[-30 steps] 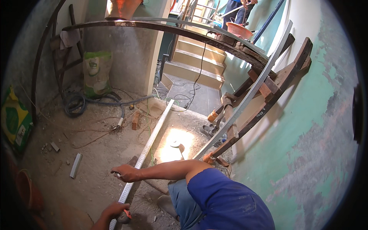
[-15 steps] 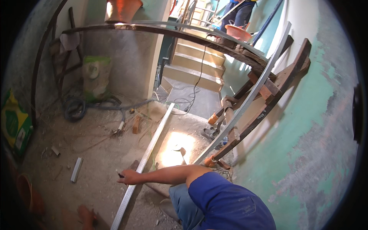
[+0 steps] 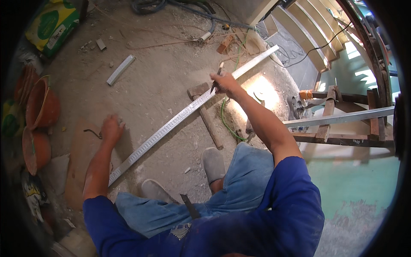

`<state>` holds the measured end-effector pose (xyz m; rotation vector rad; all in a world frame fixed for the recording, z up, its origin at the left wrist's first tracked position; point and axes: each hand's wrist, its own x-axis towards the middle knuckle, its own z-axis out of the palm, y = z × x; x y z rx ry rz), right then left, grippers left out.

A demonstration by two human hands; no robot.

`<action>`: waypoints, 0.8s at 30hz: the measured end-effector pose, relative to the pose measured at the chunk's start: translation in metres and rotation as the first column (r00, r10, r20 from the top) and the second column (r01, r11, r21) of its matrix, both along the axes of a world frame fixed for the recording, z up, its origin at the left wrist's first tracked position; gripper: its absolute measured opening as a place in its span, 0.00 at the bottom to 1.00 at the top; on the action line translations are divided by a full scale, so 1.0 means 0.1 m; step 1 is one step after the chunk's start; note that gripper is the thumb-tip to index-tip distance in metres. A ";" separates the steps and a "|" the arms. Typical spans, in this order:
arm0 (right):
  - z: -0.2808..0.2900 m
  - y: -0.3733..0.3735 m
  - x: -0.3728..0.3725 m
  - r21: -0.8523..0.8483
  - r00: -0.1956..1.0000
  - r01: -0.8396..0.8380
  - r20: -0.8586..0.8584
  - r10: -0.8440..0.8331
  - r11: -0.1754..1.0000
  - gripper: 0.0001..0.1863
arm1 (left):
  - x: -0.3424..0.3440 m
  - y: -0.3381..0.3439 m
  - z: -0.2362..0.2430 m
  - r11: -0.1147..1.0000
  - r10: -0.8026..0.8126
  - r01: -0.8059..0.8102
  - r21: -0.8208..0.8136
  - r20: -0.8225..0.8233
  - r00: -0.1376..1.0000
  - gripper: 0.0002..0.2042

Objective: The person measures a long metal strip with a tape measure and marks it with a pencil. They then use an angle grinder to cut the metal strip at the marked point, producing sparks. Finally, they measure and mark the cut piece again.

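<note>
While the right hand [image 3: 226, 82] grips a pencil [image 3: 216, 77] over the metal rail [image 3: 180, 118], the left hand [image 3: 112, 128], off the rail since a second ago, presses open-palmed on the floor [image 3: 145, 85] beside it.

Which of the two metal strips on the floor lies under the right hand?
The long metal strip, which crosses a wooden block; the right hand rests on it. The short strip lies apart, untouched.
</note>
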<state>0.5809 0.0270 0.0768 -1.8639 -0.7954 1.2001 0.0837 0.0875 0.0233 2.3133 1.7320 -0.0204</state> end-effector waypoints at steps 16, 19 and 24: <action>-0.11 0.08 0.41 -0.039 0.978 0.168 -0.117 -0.171 0.985 0.17 | -0.13 0.07 -0.08 0.999 0.041 -0.041 -0.015 0.017 0.999 0.20; -0.28 0.03 0.75 -0.041 0.966 0.177 -0.184 -0.182 0.983 0.18 | -0.15 0.19 -0.16 0.999 0.032 -0.032 0.030 0.020 0.999 0.20; -0.18 -0.05 0.52 -0.044 0.946 0.186 -0.262 -0.191 0.982 0.17 | -0.75 0.56 -0.16 0.938 0.242 -0.278 0.206 0.183 0.953 0.19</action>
